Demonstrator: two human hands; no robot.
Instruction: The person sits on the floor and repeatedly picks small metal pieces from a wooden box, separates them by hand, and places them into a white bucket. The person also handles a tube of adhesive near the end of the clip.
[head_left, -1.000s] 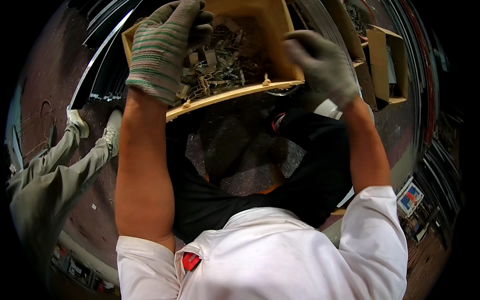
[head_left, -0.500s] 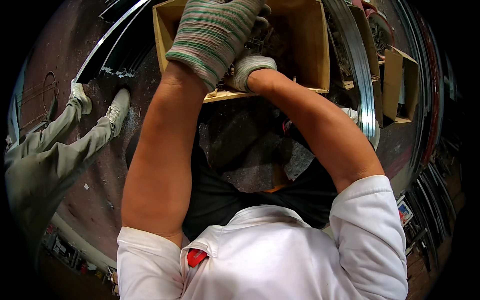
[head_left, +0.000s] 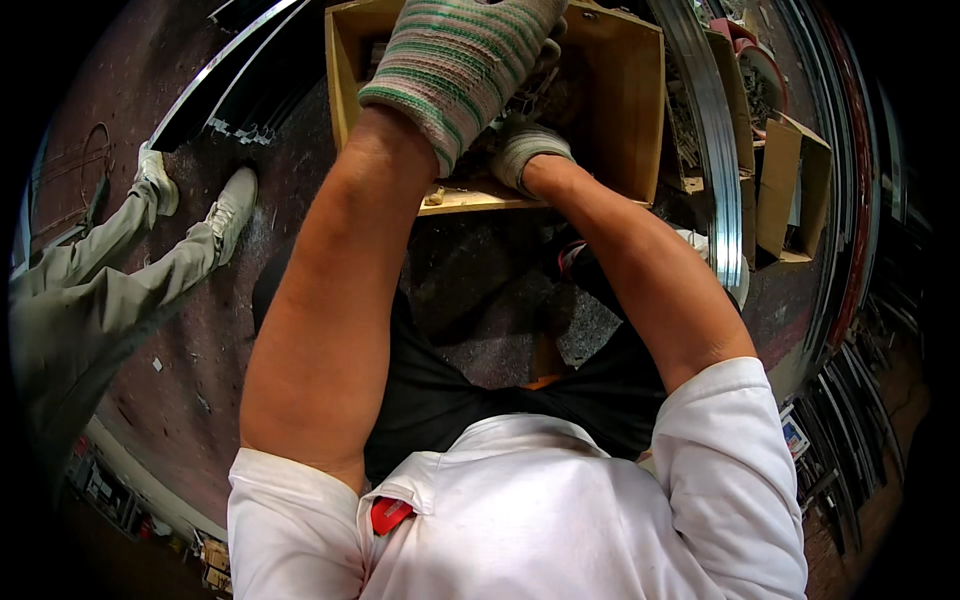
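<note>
- My left hand (head_left: 465,75), in a striped glove, is over the wooden box (head_left: 630,115) at top centre of the frame; its fingers curl, but I cannot tell whether they hold anything.
- My right hand (head_left: 527,150) dips inside the box's near edge, its fingers hidden, so I cannot tell how wide or narrow that grip is.
- The small metal pieces (head_left: 535,100) lie in the box, upper centre, partly behind my left glove.
- I judge the step in hand to be sorting or gathering pieces.
- The next move seems to call for a careful pinch, freeing one piece from the tangle.
</note>
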